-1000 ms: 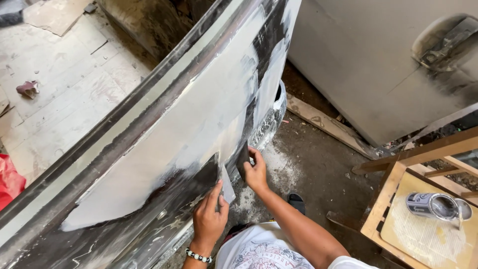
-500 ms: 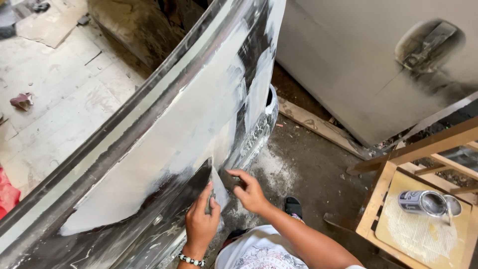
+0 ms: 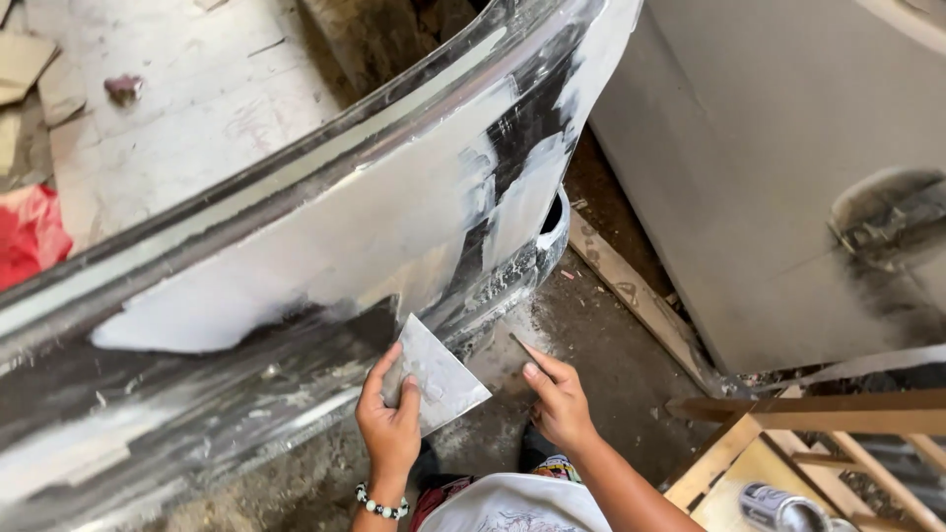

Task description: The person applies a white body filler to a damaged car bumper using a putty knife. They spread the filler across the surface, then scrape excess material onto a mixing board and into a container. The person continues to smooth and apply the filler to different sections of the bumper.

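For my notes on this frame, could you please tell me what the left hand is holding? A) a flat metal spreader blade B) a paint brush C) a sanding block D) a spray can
A: the left hand grips a thin, flat grey spreader blade beside the filler-coated car panel.

Daylight falls on a dusty concrete floor [image 3: 611,345], a grey panel [image 3: 769,148], a wooden stool [image 3: 788,433] and red cloth [image 3: 30,236].

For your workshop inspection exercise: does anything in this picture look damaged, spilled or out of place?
Yes. The car body panel is patchy: pale filler over bare dark areas. White dust lies spilled on the floor beneath. The left hand holds a smeared spreader.
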